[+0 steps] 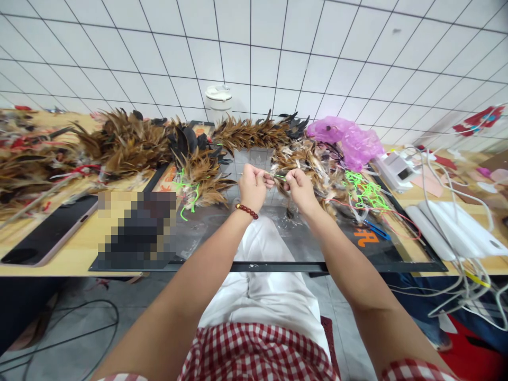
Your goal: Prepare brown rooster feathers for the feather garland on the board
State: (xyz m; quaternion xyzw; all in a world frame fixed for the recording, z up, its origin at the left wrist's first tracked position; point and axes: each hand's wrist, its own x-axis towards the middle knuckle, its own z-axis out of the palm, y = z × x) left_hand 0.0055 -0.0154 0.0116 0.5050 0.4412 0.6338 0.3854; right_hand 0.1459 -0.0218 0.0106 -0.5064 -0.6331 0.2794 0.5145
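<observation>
A thin green string (279,177) runs between the two hands, just above the dark cutting mat (301,243) in the middle of the table. The left hand (252,186) has its fingers curled tight and pinches one end of the string. The right hand (300,188) pinches the other end the same way. The hands are very close together. A red bead bracelet (246,210) sits on the left wrist.

Just past the hands lie heaps of brown feathers (254,132), and more brown feathers (123,140) are piled far to the left. A tangle of bright green cord (369,193) lies to the right, with a pink plastic bag (345,137) behind it. A dark phone (47,233) lies near the left edge. A white cup (218,101) stands at the far side by the tiled wall. White cables (456,233) lie at the right.
</observation>
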